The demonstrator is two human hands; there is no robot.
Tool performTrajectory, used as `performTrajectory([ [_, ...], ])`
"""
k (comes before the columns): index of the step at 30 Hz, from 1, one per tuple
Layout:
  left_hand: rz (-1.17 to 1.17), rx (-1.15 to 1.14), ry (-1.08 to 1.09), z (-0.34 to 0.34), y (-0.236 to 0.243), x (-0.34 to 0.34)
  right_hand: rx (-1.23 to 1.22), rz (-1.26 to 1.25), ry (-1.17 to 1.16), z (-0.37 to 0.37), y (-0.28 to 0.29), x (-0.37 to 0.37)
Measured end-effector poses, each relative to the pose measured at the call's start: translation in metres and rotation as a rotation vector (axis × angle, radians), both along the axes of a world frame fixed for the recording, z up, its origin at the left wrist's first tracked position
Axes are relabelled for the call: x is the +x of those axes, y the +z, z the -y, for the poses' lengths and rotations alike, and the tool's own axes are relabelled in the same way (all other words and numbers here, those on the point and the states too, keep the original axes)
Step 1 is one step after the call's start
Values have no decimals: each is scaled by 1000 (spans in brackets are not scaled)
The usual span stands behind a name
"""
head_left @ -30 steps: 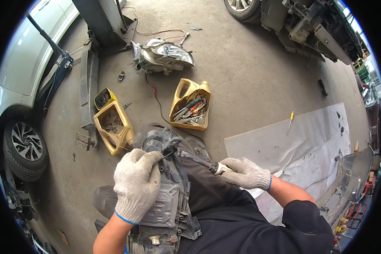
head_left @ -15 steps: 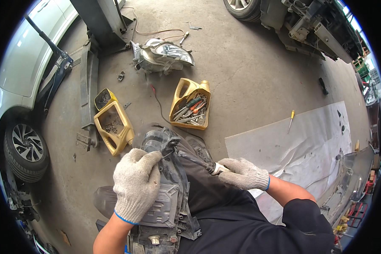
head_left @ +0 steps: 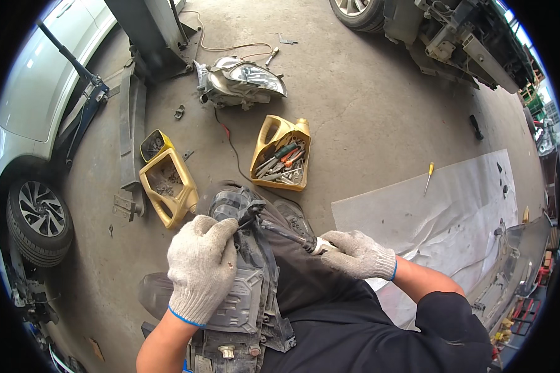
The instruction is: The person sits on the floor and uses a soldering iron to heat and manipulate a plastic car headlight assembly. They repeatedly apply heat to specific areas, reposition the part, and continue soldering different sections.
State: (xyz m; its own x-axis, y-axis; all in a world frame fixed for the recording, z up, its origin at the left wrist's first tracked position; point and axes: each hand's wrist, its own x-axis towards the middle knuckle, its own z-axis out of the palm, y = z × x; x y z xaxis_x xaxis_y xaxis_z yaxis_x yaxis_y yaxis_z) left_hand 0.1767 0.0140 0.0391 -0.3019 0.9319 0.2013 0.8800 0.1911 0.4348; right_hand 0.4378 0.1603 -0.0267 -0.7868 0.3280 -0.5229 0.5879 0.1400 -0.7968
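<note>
Across the dark-trousered lap (head_left: pixel 314 276), probably to keep it steady, sits a grimy black-and-grey plastic housing (head_left: pixel 238 303), left white-knit-gloved hand (head_left: pixel 204 266) seemingly pinching a thin dark piece (head_left: pixel 243 227) near its far edge, right gloved hand (head_left: pixel 358 255) gripping a white-handled, dark-shafted tool (head_left: pixel 290 235) angled there.
</note>
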Motion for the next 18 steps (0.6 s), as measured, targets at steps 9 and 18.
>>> performTrajectory([
  [9,-27,-16,-6,1,-2,0,126,-51,20,3,-3,5],
  [18,-17,-36,15,2,-3,1,183,-75,-17,6,2,5],
])
